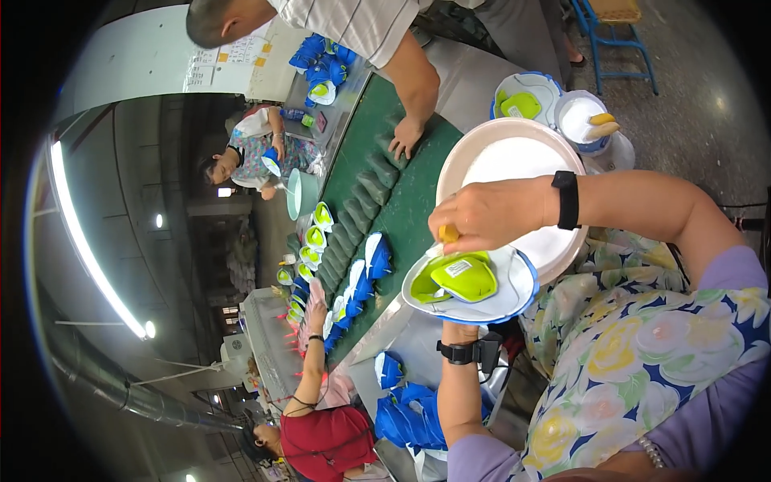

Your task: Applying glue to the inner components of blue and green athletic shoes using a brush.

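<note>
My right hand (482,213) pinches a yellow-handled tool (448,233); left hand (460,330) under shoe upper (472,283), grip hidden. Probably light, floppy: support underneath.

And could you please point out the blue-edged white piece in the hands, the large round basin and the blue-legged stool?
Blue-edged white piece (514,277), head view: bare right part.
Large round basin (514,127), head view: upper rim.
Blue-legged stool (617,10), head view: tan seat.
</note>
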`<state>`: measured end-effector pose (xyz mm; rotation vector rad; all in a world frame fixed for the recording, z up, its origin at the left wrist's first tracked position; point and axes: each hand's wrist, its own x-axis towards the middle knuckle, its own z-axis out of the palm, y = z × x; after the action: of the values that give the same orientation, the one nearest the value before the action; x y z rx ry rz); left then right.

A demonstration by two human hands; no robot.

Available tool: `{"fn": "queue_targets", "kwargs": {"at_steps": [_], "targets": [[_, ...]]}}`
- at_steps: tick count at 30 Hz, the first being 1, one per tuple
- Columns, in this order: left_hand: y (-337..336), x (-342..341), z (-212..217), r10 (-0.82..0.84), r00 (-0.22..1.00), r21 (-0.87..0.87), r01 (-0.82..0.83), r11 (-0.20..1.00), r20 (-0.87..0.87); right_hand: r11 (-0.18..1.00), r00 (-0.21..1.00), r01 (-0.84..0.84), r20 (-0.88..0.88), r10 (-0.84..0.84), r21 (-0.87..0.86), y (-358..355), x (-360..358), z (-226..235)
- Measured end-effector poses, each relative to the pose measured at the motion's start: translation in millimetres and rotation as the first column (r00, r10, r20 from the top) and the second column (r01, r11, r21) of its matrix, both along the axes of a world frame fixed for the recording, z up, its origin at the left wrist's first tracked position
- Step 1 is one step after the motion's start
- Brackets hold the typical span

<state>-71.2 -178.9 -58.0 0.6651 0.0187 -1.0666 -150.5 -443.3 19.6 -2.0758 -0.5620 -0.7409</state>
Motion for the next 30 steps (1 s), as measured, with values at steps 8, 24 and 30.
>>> {"fn": "queue_targets", "kwargs": {"at_steps": [8,24,30], "targets": [[2,10,19,-0.035,0.833,0.065,-0.001,0.998,0.552,0.998,0.828,0.033,-0.561,0.006,0.060,-28,-11,8],[33,103,5,0.395,0.639,0.203,-0.658,0.725,0.660,0.877,0.839,0.387,-0.503,-0.207,0.284,-26,-1,1],[46,216,-61,0.368,0.677,0.174,-0.592,0.787,0.637,0.762,0.737,0.459,-0.674,-0.041,0.456,-35,-26,-20]]}}
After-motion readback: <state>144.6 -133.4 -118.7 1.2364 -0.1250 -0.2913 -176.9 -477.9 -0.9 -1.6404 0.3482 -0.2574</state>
